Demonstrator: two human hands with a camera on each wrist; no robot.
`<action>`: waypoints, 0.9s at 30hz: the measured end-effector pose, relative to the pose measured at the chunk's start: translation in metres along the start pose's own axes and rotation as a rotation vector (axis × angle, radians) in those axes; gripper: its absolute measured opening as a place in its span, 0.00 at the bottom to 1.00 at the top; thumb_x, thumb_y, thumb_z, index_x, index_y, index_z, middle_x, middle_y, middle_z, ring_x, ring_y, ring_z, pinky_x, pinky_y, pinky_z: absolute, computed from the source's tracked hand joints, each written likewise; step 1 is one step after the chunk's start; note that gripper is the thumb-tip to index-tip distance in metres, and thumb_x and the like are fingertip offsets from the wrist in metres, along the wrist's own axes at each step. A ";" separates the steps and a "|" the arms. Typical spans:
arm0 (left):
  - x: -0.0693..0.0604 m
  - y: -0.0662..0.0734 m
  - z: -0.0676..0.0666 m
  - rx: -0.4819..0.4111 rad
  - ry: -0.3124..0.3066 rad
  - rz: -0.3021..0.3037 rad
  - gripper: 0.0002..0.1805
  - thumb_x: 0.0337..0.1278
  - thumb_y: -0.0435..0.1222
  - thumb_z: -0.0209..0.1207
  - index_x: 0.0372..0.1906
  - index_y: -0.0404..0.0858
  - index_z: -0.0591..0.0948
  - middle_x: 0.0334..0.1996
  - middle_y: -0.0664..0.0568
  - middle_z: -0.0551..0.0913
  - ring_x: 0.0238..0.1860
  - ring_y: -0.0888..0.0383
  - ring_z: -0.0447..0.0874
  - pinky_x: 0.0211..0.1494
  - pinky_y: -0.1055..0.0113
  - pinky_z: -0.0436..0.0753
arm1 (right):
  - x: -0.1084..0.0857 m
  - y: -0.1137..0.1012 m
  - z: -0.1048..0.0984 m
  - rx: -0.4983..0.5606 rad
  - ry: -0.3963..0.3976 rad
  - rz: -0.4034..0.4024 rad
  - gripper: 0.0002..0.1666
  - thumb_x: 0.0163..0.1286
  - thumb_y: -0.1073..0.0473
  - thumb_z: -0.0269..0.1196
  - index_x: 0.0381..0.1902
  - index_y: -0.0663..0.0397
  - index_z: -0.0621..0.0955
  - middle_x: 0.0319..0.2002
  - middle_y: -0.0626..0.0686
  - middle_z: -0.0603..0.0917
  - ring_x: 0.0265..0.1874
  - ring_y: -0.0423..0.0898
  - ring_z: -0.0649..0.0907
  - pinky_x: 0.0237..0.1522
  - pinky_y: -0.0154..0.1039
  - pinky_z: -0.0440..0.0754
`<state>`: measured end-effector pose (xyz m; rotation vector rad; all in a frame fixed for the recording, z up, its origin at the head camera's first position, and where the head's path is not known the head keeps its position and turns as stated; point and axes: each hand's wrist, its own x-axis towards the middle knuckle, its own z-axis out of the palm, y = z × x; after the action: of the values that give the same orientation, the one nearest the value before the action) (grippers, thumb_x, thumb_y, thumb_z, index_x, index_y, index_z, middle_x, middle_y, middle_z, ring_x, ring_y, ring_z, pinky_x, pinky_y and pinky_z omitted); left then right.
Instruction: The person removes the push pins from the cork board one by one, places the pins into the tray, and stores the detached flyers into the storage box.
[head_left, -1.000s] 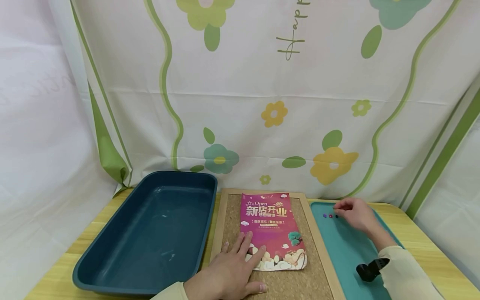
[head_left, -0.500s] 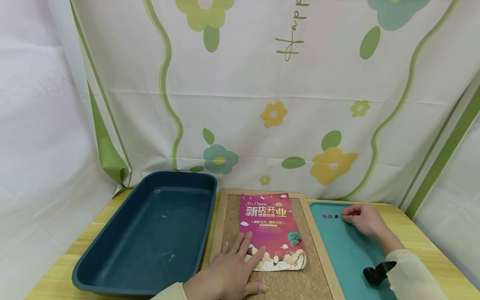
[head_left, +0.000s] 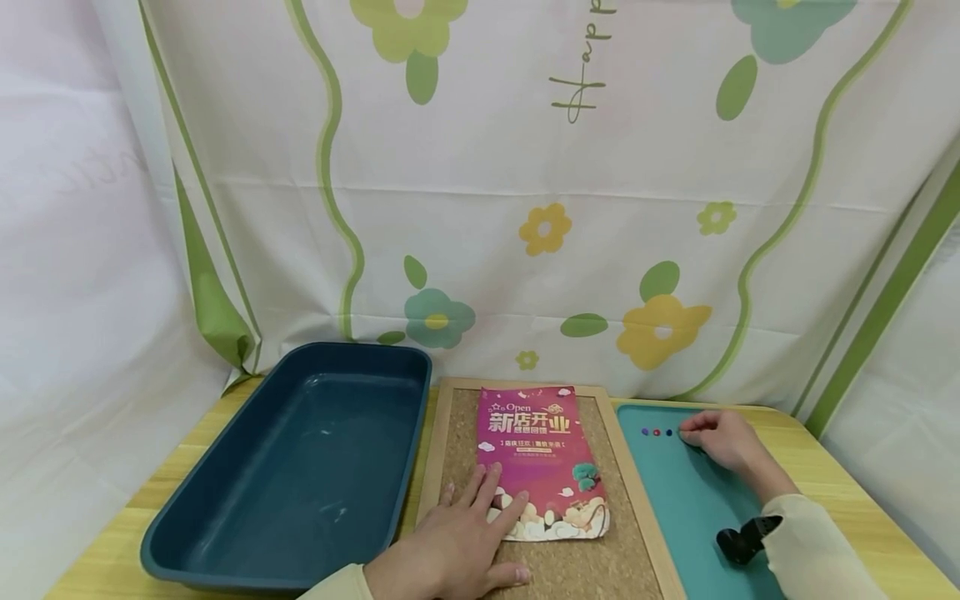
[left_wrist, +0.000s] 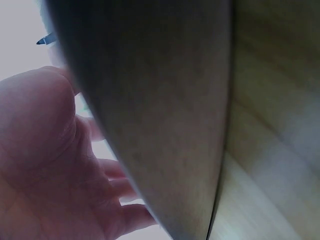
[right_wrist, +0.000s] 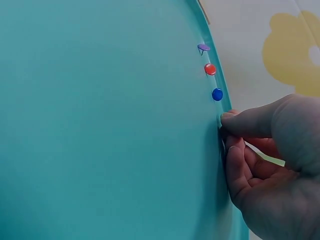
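My left hand (head_left: 457, 542) lies with spread fingers over the lower left of a pink-purple paper poster (head_left: 536, 467) and the wood-framed cork board (head_left: 637, 492) beneath it. In the left wrist view, the palm shows beside the board's edge. At the far end of a teal tray (head_left: 675, 483), thumb and forefinger of my right hand (head_left: 726, 437) pinch what seems another thumbtack, hidden by the fingertips. Beside them in the right wrist view, a purple thumbtack (right_wrist: 203, 47), a red thumbtack (right_wrist: 210, 69) and a blue thumbtack (right_wrist: 217, 94) stand in a row along the rim.
A deep dark-blue bin (head_left: 153, 537) stands left of the cork board. A black wrist camera (head_left: 742, 542) sits at my right sleeve, over the tray. Behind the wooden table (head_left: 112, 525) hangs a flower-printed curtain (head_left: 450, 225).
My right hand has moved right along the tray's far end, off the dark blue thumbtack, and has stayed there since. The left hand keeps its place on the poster.
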<state>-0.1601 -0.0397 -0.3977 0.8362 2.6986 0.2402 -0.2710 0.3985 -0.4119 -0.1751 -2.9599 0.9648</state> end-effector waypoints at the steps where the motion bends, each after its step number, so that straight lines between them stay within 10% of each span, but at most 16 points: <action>1: -0.001 0.000 0.000 0.003 0.000 0.001 0.44 0.66 0.69 0.56 0.83 0.66 0.60 0.87 0.51 0.52 0.87 0.41 0.52 0.76 0.32 0.72 | 0.000 0.000 0.000 0.003 -0.001 0.000 0.14 0.77 0.60 0.64 0.50 0.66 0.87 0.48 0.66 0.87 0.44 0.53 0.83 0.40 0.38 0.78; 27: -0.001 0.000 -0.001 -0.012 -0.005 0.008 0.44 0.66 0.70 0.56 0.84 0.66 0.59 0.88 0.50 0.51 0.87 0.41 0.51 0.76 0.30 0.69 | -0.003 0.002 0.001 -0.026 -0.001 -0.015 0.16 0.79 0.55 0.63 0.52 0.62 0.88 0.49 0.63 0.88 0.42 0.51 0.81 0.39 0.39 0.77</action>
<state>-0.1601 -0.0403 -0.3968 0.8431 2.6867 0.2560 -0.2679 0.3995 -0.4135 -0.1530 -2.9718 0.9255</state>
